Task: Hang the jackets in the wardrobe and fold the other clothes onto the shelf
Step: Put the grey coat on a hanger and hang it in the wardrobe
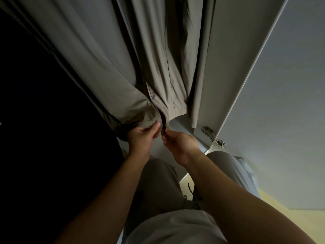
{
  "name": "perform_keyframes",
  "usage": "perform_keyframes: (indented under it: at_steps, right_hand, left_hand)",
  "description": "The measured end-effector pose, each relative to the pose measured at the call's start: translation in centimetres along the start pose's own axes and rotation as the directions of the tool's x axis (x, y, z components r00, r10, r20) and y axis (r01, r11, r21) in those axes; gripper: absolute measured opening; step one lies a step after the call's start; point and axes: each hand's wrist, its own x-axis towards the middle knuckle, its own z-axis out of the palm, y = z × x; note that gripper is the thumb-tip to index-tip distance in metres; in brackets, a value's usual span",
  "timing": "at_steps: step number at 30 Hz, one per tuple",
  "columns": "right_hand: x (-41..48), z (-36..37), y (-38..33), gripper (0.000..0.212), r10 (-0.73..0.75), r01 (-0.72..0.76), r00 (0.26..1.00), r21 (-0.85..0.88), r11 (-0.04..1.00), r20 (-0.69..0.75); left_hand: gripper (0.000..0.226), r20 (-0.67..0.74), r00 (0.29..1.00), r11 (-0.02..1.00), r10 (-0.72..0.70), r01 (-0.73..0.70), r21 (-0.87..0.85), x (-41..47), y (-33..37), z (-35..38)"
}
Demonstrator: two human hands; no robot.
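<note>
At the lower hem of the hanging jacket, right hand fingers are pinching the bottom end of the zipper, closed tight on it. Left hand fingers are curling round the left front hem, gripping the fabric just beside the zipper. Jacket is hanging inside the wardrobe, near its right wall. Wardrobe door is standing open to the right, with its hinge showing.
</note>
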Motion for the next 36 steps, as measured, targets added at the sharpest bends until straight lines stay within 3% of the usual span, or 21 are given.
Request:
perform_keyframes:
  at_steps: [14, 22, 30, 36]
  right_hand:
    - [-0.3, 1.0, 0.1, 0.012, -0.039, 0.039, 0.998, -0.012, 0.999, -0.050]
    - [-0.5, 1.1, 0.3, 0.010, -0.045, 0.044, 0.996, -0.012, 0.999, -0.078]
    - [-0.3, 1.2, 0.5, 0.018, -0.056, 0.054, 0.994, -0.030, 0.998, -0.093]
    - [-0.1, 1.3, 0.3, 0.011, -0.049, 0.046, 0.991, -0.030, 0.998, -0.122]
  left_hand:
    - [0.010, -0.048, 0.997, 0.997, 0.062, -0.060, 0.042, -0.5, -0.2, 0.5]
    - [0.011, -0.049, 0.998, 0.997, 0.028, -0.031, -0.064, -0.1, 0.2, 0.4]
    - [0.013, -0.054, 0.992, 0.979, 0.113, -0.101, 0.180, -0.1, -0.2, 0.4]
    - [0.022, -0.003, 0.991, 0.927, 0.135, -0.126, 0.354, 0.0, 0.0, -0.2]
